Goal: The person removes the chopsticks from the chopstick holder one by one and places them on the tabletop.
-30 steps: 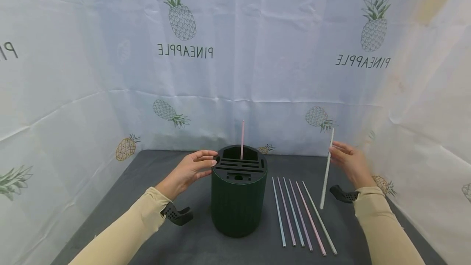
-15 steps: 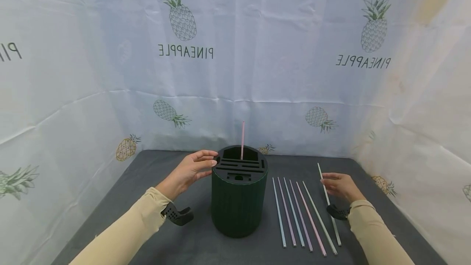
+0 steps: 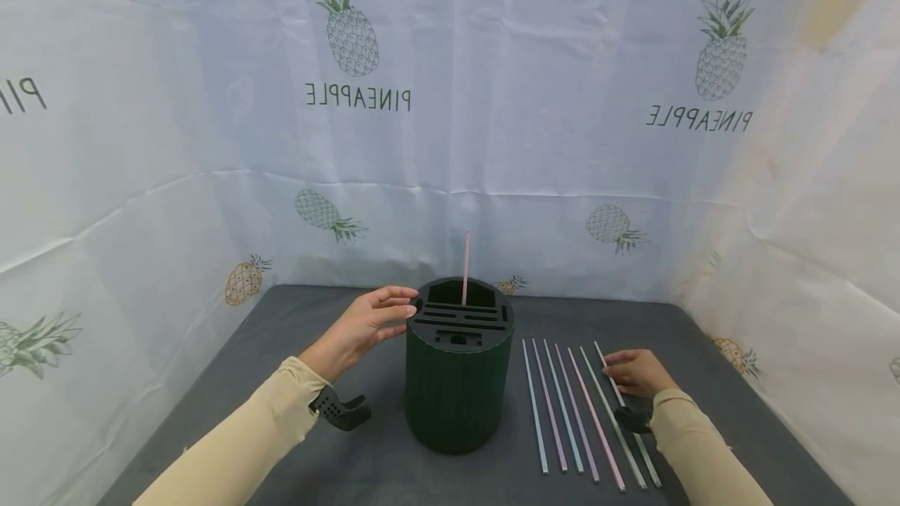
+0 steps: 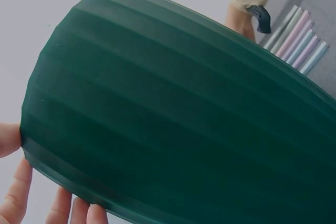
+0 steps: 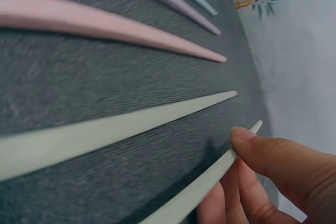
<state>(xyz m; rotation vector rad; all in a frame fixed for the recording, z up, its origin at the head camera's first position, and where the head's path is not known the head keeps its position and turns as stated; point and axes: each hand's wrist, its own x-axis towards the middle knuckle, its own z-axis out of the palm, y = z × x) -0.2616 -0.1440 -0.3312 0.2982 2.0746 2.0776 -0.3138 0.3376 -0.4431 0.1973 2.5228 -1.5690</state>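
A dark green utensil holder (image 3: 457,400) with a black slotted top stands upright on the table. My left hand (image 3: 362,332) touches its upper left side; the left wrist view shows the fingertips (image 4: 62,199) resting against the green wall. One pink chopstick (image 3: 466,268) stands in the large rear opening. My right hand (image 3: 640,372) pinches a pale green chopstick (image 5: 199,190) near its thin end, low over the table. This chopstick is at the right end of a row, beside another pale green chopstick (image 3: 613,418). Whether its full length touches the table cannot be told.
Left of the pale green pair lie a pink chopstick (image 3: 601,420) and several blue and purple ones, roughly parallel. The dark grey table (image 3: 330,463) ends at a white curtain (image 3: 450,131) printed with pineapples, behind and on both sides.
My right hand has lowered the pale green chopstick from a raised, nearly upright position and moved it left to the end of the row. The left hand and holder have stayed in place.
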